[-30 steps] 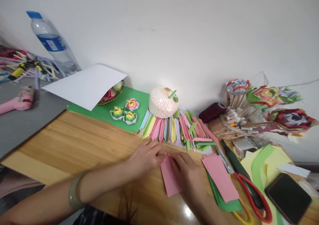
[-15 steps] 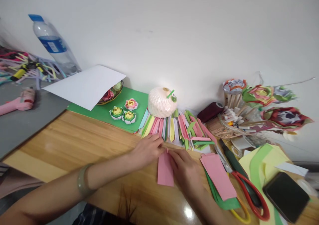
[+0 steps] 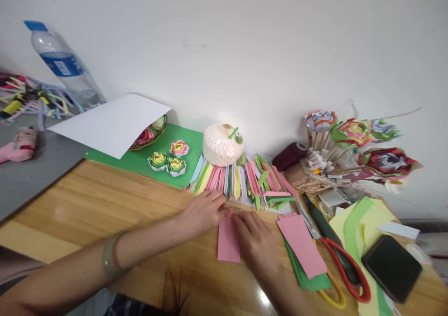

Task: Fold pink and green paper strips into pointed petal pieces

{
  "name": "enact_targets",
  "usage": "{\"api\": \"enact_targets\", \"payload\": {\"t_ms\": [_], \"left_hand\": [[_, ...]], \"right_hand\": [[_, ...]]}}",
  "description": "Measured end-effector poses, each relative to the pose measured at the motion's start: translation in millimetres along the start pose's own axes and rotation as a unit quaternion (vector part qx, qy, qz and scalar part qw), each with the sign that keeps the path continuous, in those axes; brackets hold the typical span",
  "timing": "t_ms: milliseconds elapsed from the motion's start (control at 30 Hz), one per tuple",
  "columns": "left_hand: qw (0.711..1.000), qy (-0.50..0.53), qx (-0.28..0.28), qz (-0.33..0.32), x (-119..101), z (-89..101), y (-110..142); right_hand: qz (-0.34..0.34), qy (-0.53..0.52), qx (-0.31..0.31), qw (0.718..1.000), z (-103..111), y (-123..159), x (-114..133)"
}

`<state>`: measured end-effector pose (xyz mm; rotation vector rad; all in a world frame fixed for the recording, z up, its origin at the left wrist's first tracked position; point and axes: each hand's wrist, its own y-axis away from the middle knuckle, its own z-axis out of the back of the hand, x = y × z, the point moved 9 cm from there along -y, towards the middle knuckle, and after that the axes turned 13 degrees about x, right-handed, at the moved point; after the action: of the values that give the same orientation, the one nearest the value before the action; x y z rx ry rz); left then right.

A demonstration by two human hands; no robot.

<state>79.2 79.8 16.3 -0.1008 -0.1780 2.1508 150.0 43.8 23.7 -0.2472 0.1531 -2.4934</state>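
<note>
A pink paper strip (image 3: 228, 241) lies on the wooden table (image 3: 105, 204) in front of me. My left hand (image 3: 205, 211) presses its fingertips on the strip's top left corner. My right hand (image 3: 257, 241) covers the strip's right edge, its fingers curled down onto the paper near the top. Both hands pinch and press the upper end of the strip. Just beyond them lies a row of folded pink, yellow and green paper pieces (image 3: 245, 180).
A stack of pink and green strips (image 3: 303, 250), red-handled scissors (image 3: 343, 264) and a black phone (image 3: 392, 267) lie to the right. Paper flowers on sticks (image 3: 353, 138) stand at back right. A white round object (image 3: 220, 144), small paper lotuses (image 3: 168, 159), a white sheet (image 3: 112, 122) and a water bottle (image 3: 61, 66) sit behind.
The pink strip has been turned from slanted to nearly straight and folded narrower. Both hands stay at its top end; the view drifted slightly.
</note>
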Motion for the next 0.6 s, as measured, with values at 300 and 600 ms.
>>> {"api": "enact_targets", "payload": {"t_ms": [300,600], "left_hand": [[1.0,-0.008,-0.018,0.015,0.9,-1.8,1.0],[0.999,-0.011,-0.048,0.021,0.2,8.6,1.3]], "right_hand": [[0.023,0.014,0.013,1.0,-1.7,-2.6,4.1],[0.035,0.011,-0.001,0.999,-1.0,-3.0,3.4]]}}
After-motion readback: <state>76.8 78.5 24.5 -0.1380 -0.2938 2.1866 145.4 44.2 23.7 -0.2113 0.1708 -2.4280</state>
